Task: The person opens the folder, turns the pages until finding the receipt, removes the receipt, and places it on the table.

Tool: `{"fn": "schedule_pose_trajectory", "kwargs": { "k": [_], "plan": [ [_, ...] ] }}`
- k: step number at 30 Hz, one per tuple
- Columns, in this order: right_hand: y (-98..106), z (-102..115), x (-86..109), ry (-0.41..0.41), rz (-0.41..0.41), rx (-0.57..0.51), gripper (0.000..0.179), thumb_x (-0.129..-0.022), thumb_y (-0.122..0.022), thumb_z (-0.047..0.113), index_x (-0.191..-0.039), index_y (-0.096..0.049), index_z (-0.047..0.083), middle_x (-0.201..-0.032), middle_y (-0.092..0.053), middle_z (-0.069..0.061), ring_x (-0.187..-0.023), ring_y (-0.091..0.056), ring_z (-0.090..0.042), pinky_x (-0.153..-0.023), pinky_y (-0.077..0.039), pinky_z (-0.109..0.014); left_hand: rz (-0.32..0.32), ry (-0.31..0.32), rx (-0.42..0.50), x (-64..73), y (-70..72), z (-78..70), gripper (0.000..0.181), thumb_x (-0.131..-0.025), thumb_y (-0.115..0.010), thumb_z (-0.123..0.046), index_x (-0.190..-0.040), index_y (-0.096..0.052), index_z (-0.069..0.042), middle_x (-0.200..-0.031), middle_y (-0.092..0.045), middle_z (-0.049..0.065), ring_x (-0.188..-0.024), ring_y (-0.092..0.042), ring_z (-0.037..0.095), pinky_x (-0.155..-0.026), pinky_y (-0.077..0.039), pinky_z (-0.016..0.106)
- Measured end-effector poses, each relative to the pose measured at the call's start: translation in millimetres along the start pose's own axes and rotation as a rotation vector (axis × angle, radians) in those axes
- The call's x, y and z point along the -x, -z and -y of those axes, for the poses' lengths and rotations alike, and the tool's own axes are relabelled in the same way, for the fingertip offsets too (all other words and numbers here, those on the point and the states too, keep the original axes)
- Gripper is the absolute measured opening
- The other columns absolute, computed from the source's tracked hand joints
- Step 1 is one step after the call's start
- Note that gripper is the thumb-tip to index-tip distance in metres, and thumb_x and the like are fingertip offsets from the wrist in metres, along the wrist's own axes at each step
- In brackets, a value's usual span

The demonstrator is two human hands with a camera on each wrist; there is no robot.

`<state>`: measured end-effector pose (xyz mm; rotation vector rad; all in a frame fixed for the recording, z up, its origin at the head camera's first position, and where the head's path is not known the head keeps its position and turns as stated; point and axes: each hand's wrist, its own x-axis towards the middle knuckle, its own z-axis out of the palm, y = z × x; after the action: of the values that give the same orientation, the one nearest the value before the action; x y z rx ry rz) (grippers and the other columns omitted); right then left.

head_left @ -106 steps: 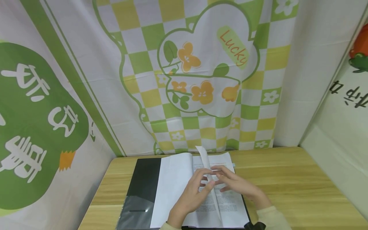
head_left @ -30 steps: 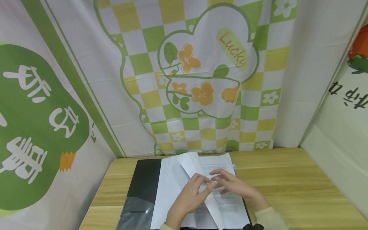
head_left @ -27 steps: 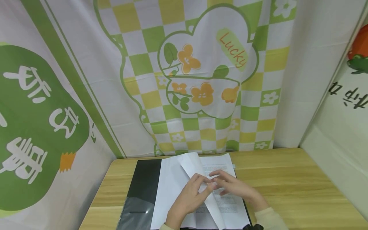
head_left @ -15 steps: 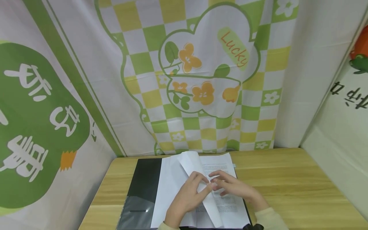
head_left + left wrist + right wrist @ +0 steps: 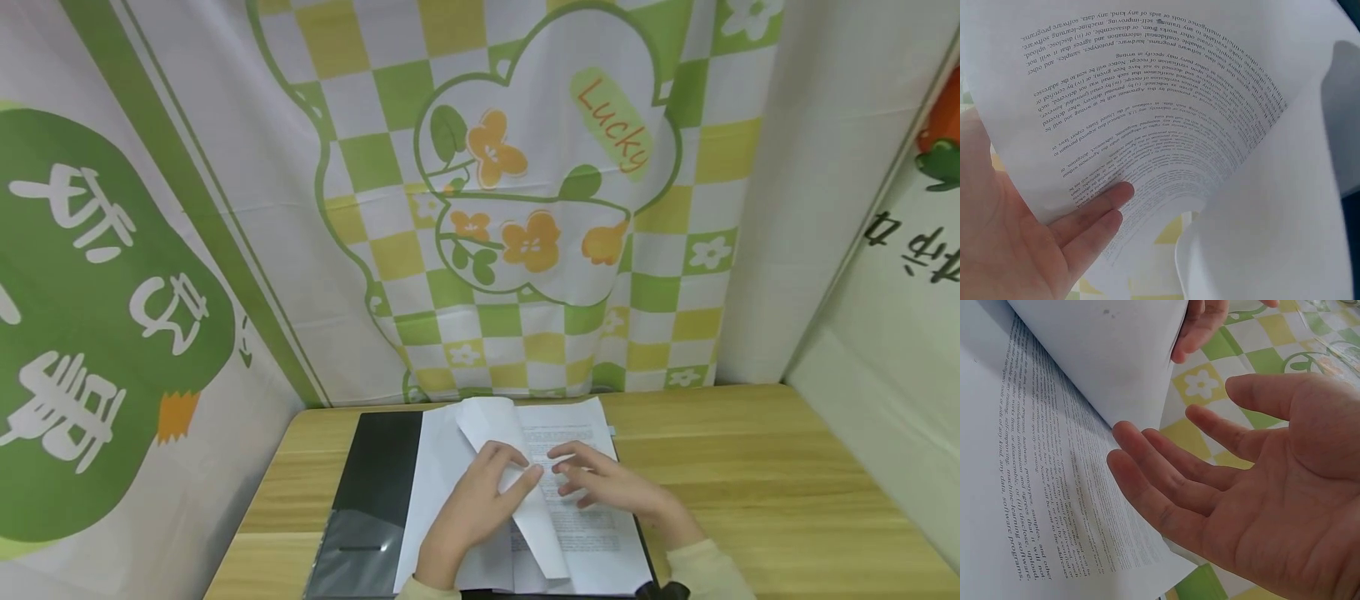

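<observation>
In the head view an open folder of printed pages (image 5: 600,521) lies on the table. One white page (image 5: 543,537) is lifted and curls over to the left. My left hand (image 5: 472,504) holds that page; in the left wrist view two fingers (image 5: 1100,219) lie on its printed side and the page edge runs in behind them. The thumb's contact is hidden there. Over the right-hand sheet hovers my right hand (image 5: 607,483), fingers spread and gently bent, palm bare in the right wrist view. Its fingertips are close to the lifted page; touching or apart, I cannot tell.
The folder's black cover (image 5: 378,467), with a clear pocket (image 5: 352,550), lies to the left. A wooden table (image 5: 750,467) stretches on both sides. A patterned curtain (image 5: 525,350) hangs behind the back edge, with printed fabric walls left and right.
Earlier the page stood nearly upright; now it leans and curls leftward. My left hand has shifted left with it, away from the right hand's fingertips. The right hand has barely moved.
</observation>
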<state>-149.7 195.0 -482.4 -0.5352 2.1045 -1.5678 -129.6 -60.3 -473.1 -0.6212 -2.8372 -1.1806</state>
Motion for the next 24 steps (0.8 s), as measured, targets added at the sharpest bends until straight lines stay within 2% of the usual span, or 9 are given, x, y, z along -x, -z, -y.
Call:
{"fn": "schedule_pose_trajectory", "kwargs": {
  "k": [8,18,24],
  "plan": [
    [1.8,-2.3,1.0,-0.004,-0.06,0.023,0.044,-0.113,-0.05,0.026,-0.149,-0.046,0.0,-0.146,-0.049,-0.036,-0.12,-0.064,-0.043,-0.091,-0.058,-0.055,-0.006,-0.003,0.012,0.2,5.7,2.8,0.055,-0.106,-0.046,-0.067,-0.123,-0.069,-0.02,-0.131,-0.06,-0.005,-0.123,-0.061,0.021,-0.104,-0.052,0.049],
    [8.8,-8.6,3.6,0.008,-0.138,0.069,0.042,-0.113,-0.051,0.023,-0.146,-0.047,-0.002,-0.147,-0.049,-0.035,-0.129,-0.055,-0.053,-0.091,-0.057,-0.058,-0.017,-0.006,0.011,0.9,11.2,5.4,0.057,-0.106,-0.047,-0.065,-0.124,-0.069,-0.017,-0.13,-0.061,-0.004,-0.125,-0.06,0.02,-0.108,-0.049,0.049],
    [12.7,-7.1,6.0,-0.036,-0.212,0.111,0.042,-0.112,-0.054,0.025,-0.144,-0.051,-0.002,-0.146,-0.052,-0.03,-0.129,-0.055,-0.046,-0.094,-0.056,-0.057,0.018,0.016,0.034,3.9,16.4,7.4,0.057,-0.105,-0.051,-0.065,-0.124,-0.068,-0.014,-0.129,-0.062,-0.002,-0.125,-0.059,0.022,-0.109,-0.048,0.049]
  ]
}}
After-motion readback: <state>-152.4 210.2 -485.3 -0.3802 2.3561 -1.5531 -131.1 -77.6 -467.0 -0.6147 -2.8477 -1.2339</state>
